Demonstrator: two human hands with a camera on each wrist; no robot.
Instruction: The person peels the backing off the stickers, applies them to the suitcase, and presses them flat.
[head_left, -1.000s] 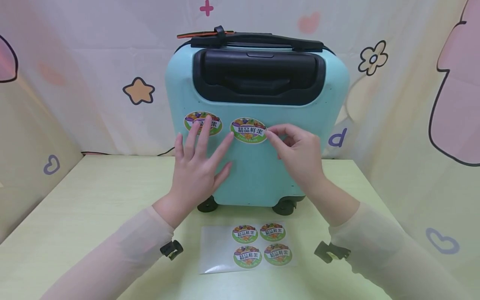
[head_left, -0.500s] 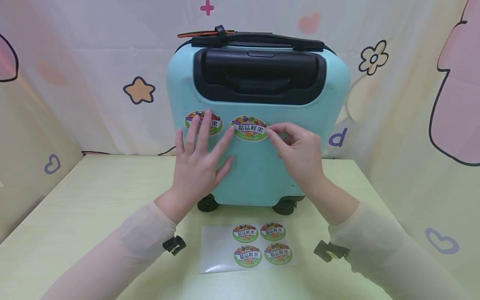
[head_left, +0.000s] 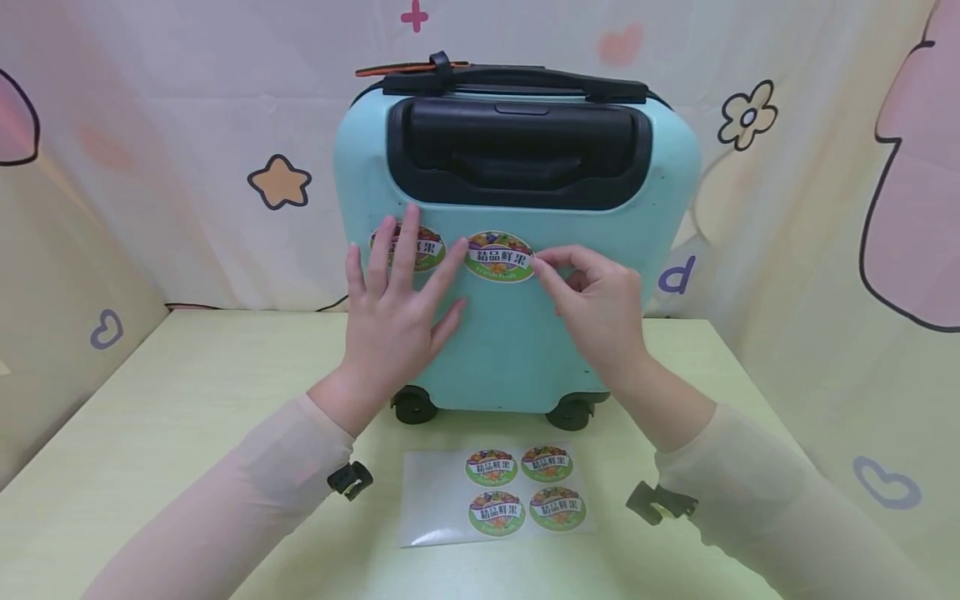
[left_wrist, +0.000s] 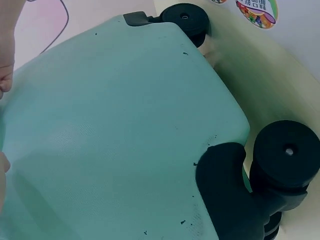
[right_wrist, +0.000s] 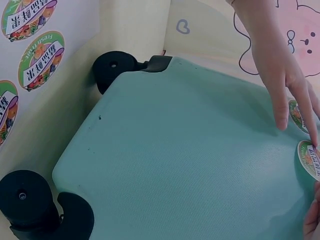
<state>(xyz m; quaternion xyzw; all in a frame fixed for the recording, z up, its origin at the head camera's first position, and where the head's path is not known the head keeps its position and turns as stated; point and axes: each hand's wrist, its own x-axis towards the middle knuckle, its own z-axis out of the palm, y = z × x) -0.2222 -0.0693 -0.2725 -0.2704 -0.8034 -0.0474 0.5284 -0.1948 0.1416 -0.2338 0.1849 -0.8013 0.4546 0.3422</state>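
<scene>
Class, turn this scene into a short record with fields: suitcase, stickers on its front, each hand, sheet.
Suitcase: pale blue, upright on the table
Left sticker: on the suitcase, partly hidden by the left hand
Right sticker: against the suitcase; whether fully stuck, unclear
Left hand: fingers spread, index fingertip at the right sticker's left edge
Right hand: pinches its right edge
Sheet: on the table, bearing four stickers

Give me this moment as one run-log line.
left hand: spread, partly covering left sticker | right hand: pinches right sticker at its edge | suitcase: upright on table | sheet: four stickers on it
</scene>
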